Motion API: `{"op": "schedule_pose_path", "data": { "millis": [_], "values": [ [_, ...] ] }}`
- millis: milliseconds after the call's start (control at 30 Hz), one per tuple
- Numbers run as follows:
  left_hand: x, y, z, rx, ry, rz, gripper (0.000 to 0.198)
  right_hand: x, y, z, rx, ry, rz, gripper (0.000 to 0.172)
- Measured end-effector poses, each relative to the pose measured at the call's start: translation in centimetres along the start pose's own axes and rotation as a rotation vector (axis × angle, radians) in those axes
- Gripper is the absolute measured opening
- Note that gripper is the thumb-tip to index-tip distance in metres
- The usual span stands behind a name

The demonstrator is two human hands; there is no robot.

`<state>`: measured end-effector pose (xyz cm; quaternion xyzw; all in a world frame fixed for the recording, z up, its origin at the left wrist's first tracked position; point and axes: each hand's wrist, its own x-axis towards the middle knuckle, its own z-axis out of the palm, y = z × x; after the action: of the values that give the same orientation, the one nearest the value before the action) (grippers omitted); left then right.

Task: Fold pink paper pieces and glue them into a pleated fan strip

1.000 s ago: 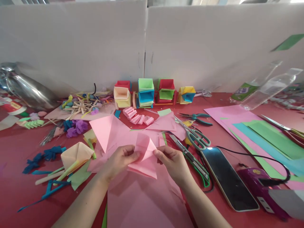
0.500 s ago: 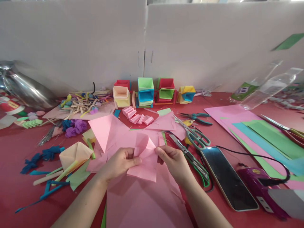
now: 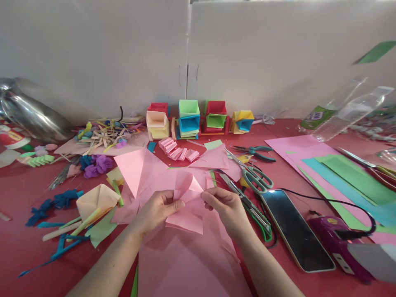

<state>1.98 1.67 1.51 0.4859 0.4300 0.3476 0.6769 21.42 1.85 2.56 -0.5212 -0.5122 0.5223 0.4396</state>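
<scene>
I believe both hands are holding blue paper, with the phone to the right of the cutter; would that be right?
Not quite: the head view shows the paper is pink, not blue. The left hand and right hand do hold it, and the phone lies right of the cutter.

Two pinches, side by side!
I've got my left hand (image 3: 159, 210) pinching, thumb (image 3: 176, 206) pointing inward, my right hand (image 3: 225, 206) mirroring it, both forearms (image 3: 111, 255) slanting in from below.

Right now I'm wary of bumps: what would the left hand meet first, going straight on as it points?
The folded pink paper it pinches; beyond, probably the right hand, though depth is unclear.
</scene>
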Motion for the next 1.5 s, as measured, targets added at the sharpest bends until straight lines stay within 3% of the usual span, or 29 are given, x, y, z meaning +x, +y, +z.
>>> {"op": "schedule_pose_path", "data": {
  "millis": [167, 367, 533, 667, 900, 1033, 1233, 1333, 1500],
  "values": [
    [-0.1, 0.2, 0.3, 0.131, 0.035, -0.014, 0.023, -0.1, 0.0, 0.1, -0.031, -0.074, -0.013, 0.024],
    [-0.2, 0.2, 0.9, 0.033, -0.103, -0.041, 0.033, 0.0, 0.1, 0.2, -0.079, 0.010, -0.002, 0.032],
    [-0.1, 0.1, 0.7, 0.097, -0.047, -0.050, 0.033, 0.1, 0.1, 0.3, -0.080, 0.010, 0.009, 0.033],
    [-0.2, 0.2, 0.5, 0.094, -0.077, -0.052, 0.034, 0.2, 0.2, 0.4, -0.073, 0.024, 0.008, 0.033],
    [-0.2, 0.2, 0.6, 0.289, 0.117, 0.098, 0.043, 0.2, 0.4, 0.3, -0.084, 0.016, 0.005, 0.032],
    [0.0, 0.2, 0.7, 0.312, 0.152, 0.139, 0.042, 0.2, 0.3, 0.3, -0.091, -0.023, -0.022, 0.034],
    [-0.1, 0.4, 1.1, 0.224, 0.231, 0.184, 0.023, 0.0, 0.3, 0.4, -0.099, -0.011, -0.061, 0.033],
    [-0.2, 0.5, 1.2, 0.176, 0.286, 0.184, 0.028, -0.1, 0.2, 0.5, -0.090, -0.028, -0.077, 0.033],
    [-0.2, 0.6, 1.3, 0.134, 0.273, 0.187, 0.028, -0.1, -0.1, 0.5, -0.049, -0.026, -0.057, 0.035]
  ]
}}
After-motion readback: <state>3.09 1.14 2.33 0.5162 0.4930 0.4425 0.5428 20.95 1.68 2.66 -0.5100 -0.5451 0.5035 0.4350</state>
